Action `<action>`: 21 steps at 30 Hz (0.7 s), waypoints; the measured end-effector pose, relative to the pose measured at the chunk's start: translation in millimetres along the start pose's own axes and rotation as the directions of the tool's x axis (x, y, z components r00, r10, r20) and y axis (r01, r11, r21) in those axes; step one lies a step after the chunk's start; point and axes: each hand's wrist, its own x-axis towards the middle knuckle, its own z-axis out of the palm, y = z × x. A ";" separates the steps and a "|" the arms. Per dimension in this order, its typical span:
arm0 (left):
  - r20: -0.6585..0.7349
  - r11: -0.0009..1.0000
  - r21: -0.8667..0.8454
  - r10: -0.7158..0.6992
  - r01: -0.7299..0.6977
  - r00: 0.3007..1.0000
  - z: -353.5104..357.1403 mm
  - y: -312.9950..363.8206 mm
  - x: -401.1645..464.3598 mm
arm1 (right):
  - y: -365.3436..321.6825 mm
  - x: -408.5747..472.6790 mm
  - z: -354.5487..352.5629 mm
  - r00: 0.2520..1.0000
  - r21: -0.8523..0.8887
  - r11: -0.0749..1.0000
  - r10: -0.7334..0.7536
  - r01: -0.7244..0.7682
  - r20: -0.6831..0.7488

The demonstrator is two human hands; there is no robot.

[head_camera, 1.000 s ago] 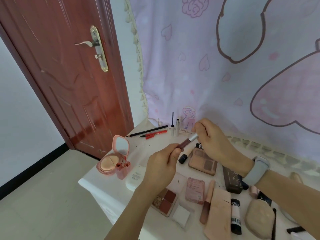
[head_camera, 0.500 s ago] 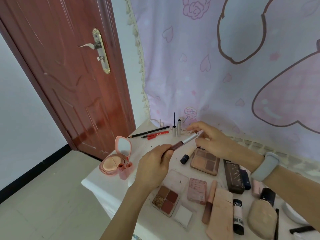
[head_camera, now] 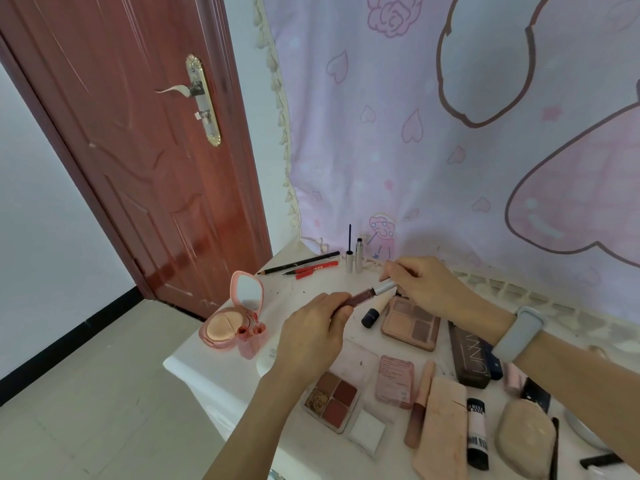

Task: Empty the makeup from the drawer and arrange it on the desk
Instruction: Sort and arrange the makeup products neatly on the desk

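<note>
Lip gloss [head_camera: 360, 297] is held in the air over the desk [head_camera: 214, 375], just above the spread of makeup already laid out there. Its long axis runs slantwise, low at the near-left end and rising toward the far right. The left hand [head_camera: 311, 332] has its fingers and thumb curled round the dark reddish tube end, and the right hand [head_camera: 424, 284] pinches the silver cap [head_camera: 386, 288] at the upper end, so each hand is closed on its own end of the same thing. Both hands are equally close; the one relation that matters is that cap and tube lie on one line, so whatever comes next, pulling apart, screwing shut or setting down, would probably go along or around that slanted line. Below it lie a beige palette [head_camera: 410, 322] and a small dark-capped stick [head_camera: 372, 315], near enough that a lowering hand could nudge them. Whether the cap is fully seated on the tube I cannot tell; the joint is small and slightly blurred. No drawer is in view, and the things at the right edge of the desk are cut off by the frame.
</note>
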 end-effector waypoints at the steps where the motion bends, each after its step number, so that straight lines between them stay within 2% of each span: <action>1: 0.005 1.000 0.001 -0.014 0.014 1.000 0.1 -0.7 -0.1 | 0.3 0.2 -0.5 1.000 -0.009 1.000 -0.015 0.015 -0.013; 5: 0.011 0.999 -0.012 -0.040 0.040 0.999 -0.6 -3.1 -1.2 | 1.1 1.3 -6.0 0.999 0.055 0.998 0.022 -0.024 0.044; 9: 0.022 1.000 0.019 -0.022 0.022 1.000 0.3 -2.1 0.6 | 5.1 1.5 -4.8 0.996 -0.050 0.998 0.029 -0.025 0.085; 14: 0.054 0.996 0.069 -0.053 0.049 0.997 0.5 -5.5 -1.2 | 10.0 1.9 -18.8 0.999 0.032 0.999 0.020 -0.019 -0.033; 18: 0.042 0.994 0.086 -0.071 0.068 0.997 0.1 -4.2 0.1 | 16.9 2.8 -34.7 0.992 0.068 0.996 0.072 -0.064 -0.108; 21: 0.045 0.989 0.107 -0.106 0.101 0.993 -0.6 -8.0 2.5 | 25.1 4.1 -48.1 0.971 0.162 0.981 0.136 -0.105 -0.199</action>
